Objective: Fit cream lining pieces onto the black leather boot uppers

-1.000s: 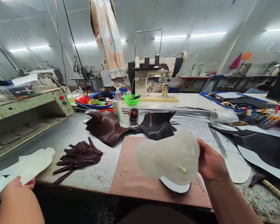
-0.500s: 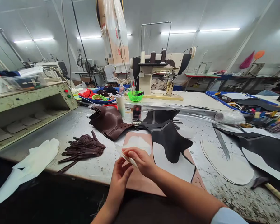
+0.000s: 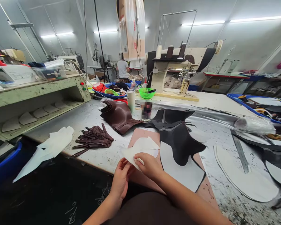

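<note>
A thin white cut piece (image 3: 130,153) is held between both hands above the front of the table. My left hand (image 3: 121,177) pinches its near edge from below. My right hand (image 3: 149,166) grips it from the right, fingers over its upper face. Beneath lies a pink board (image 3: 140,132) with another white piece (image 3: 155,152) on it, partly covered by the held one. Right of my hands, a black leather piece (image 3: 180,143) with white lining (image 3: 175,167) overlaps the board. A bunch of dark brown strips (image 3: 93,138) lies to the left.
Folded brown leather pieces (image 3: 118,117) lie behind, near a pale cup (image 3: 131,100). More white pieces (image 3: 56,140) hang over the table's front edge. A metal ruler (image 3: 240,153) rests on rounded white pieces (image 3: 253,182). A sewing machine (image 3: 173,72) stands at the back.
My view has turned left, so the table's things appear further right. The white piece, seen nearly edge-on before, now shows its broad face. My hands have moved slightly apart along it.
</note>
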### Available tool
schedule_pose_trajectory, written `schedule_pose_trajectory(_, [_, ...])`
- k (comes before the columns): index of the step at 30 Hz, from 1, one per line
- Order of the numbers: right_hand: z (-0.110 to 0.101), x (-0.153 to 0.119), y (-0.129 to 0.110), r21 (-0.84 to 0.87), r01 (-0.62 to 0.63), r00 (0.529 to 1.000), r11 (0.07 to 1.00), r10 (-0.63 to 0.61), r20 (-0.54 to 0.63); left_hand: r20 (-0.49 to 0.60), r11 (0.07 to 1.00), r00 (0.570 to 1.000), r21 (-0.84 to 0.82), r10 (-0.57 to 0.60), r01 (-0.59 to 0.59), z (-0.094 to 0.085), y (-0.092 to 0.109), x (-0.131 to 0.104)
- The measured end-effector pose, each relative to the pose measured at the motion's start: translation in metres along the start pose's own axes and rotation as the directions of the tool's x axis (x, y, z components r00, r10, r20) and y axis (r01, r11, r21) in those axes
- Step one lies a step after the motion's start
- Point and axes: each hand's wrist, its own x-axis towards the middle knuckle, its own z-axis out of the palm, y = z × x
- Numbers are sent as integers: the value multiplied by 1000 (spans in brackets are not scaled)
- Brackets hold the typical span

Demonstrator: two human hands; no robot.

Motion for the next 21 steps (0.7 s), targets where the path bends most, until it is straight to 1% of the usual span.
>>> schedule_pose_trajectory(3, [2,-5,-9,75,27,1000,997,-28,8,-16,1000,1000,-25,2,-2,1,1,-4])
schedule_pose_trajectory(5, [1,-7,-12,101,35,999,994,-37,13,14,1000,1000,-12,18,-18,2,3,-8])
schedule_pose_trajectory(9, [-3,-8,-14,171,52,998,984,-48,-27,66,989,992,97,107,-113,3,7,-13])
schedule_pose_trajectory(13, [-8,-5,-20,264,132,991,955,-130,-24,64,978,987,139,147,-155,2,12,-12])
schedule_pose_trajectory(16, [-14,-7,-28,257,172,984,951,-177,-5,38,970,987,180,157,-162,0,16,-11])
schedule_pose_trajectory(21, [-21,-13,-40,188,224,974,956,-223,-27,30,948,987,274,158,-160,1,27,-13])
